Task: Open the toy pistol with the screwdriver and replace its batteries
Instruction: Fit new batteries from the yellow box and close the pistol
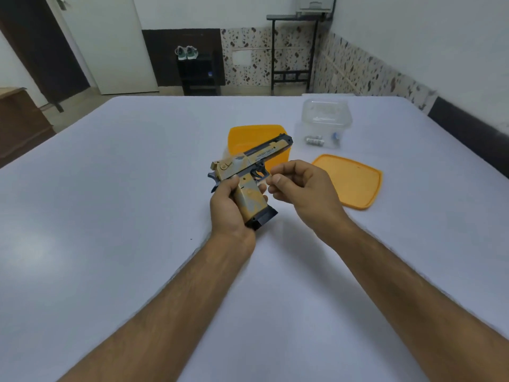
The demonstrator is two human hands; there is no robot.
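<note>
A tan and dark blue toy pistol (254, 164) is held above the white table (110, 188), barrel pointing up and to the right. My left hand (231, 208) grips its handle from the left, thumb across the grip. Just right of the trigger guard hovers my right hand (300, 188), fingers curled, thumb and forefinger close together; I cannot tell whether they pinch something small. Batteries (314, 140) lie inside a clear plastic box (325, 119) at the back right. No screwdriver is clearly visible.
An orange container (245, 139) stands behind the pistol. An orange lid (355, 180) lies flat to the right of my right hand. A dark stand and a shoe rack are beyond the table's far edge.
</note>
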